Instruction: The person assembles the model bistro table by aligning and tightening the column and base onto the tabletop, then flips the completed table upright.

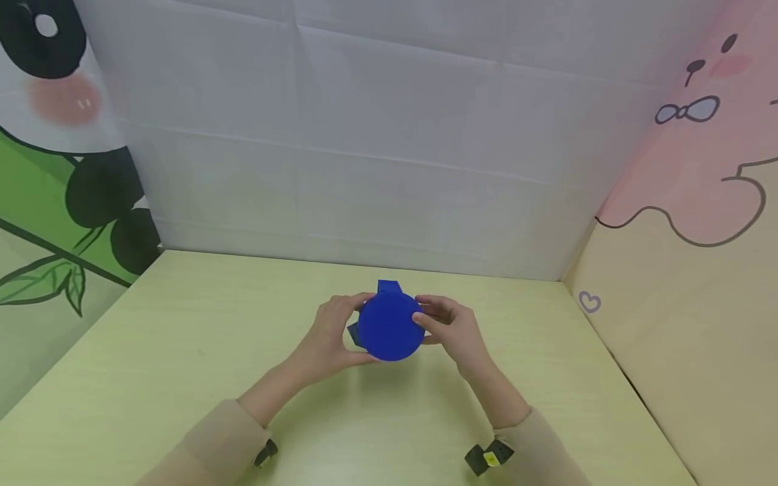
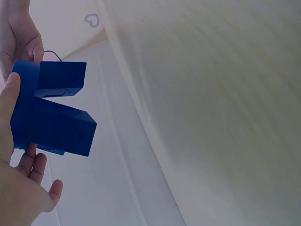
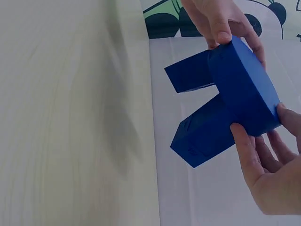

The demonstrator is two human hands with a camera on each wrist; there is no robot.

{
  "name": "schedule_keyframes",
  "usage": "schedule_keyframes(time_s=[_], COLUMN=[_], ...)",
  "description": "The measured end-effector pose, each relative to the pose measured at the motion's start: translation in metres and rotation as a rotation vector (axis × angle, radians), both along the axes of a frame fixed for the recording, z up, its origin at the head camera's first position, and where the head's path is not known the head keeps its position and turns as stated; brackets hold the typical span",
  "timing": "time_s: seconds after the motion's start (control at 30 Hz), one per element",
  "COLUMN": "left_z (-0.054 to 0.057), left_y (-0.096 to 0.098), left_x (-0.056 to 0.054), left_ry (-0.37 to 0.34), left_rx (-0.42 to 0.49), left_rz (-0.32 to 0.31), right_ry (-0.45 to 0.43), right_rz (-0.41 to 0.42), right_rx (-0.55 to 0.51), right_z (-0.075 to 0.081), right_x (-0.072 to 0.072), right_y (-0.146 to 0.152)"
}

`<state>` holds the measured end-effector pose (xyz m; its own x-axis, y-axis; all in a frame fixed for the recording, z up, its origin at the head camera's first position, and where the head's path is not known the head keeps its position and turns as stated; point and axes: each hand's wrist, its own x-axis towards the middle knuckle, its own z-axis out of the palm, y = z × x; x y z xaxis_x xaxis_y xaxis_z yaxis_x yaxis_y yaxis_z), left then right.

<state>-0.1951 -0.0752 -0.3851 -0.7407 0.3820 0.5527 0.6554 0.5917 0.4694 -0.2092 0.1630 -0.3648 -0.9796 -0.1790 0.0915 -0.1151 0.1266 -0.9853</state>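
Both hands hold a small blue stool-like piece (image 1: 391, 327) above the table, its round flat top facing the head camera. Rectangular block legs (image 2: 66, 126) stick out from the underside, and the right wrist view shows two of them (image 3: 202, 134). My left hand (image 1: 331, 334) grips the left side of the round part, thumb at its lower rim and fingers at the upper left. On the other side my right hand (image 1: 457, 332) pinches the right rim, with the thumb over the top's edge and fingers behind. Part of those fingers is hidden by the disc.
A pale wooden table (image 1: 243, 304) lies beneath the hands, with their shadows on it. Behind stands a white cloth-like back wall (image 1: 377, 135). Side panels with cartoon drawings rise on the left (image 1: 36, 196) and right (image 1: 687, 304). Dark wrist-worn pieces (image 1: 486, 459) sit by the sleeves.
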Motion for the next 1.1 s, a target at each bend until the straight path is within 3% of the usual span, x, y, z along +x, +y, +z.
schedule_keyframes(time_s=[0.2, 0.43, 0.53, 0.7, 1.1], left_z=[0.000, -0.001, -0.003, -0.006, -0.022], left_y=[0.001, -0.004, -0.005, -0.004, -0.008], left_x=[-0.011, -0.029, -0.037, -0.045, -0.066], left_ry=[-0.211, -0.411, -0.463, -0.531, -0.610], left_rx=[0.043, 0.081, 0.091, 0.078, 0.028], left_rz=[0.045, 0.045, 0.031, 0.057, 0.103], right_ry=[0.084, 0.175, 0.190, 0.208, 0.170], right_rz=[0.090, 0.213, 0.224, 0.167, 0.102], right_rx=[0.083, 0.205, 0.246, 0.353, 0.440], right_z=[-0.012, -0.020, -0.023, -0.032, -0.052], right_x=[-0.013, -0.024, -0.027, -0.033, -0.053], right_y=[0.005, 0.013, 0.013, 0.011, 0.000])
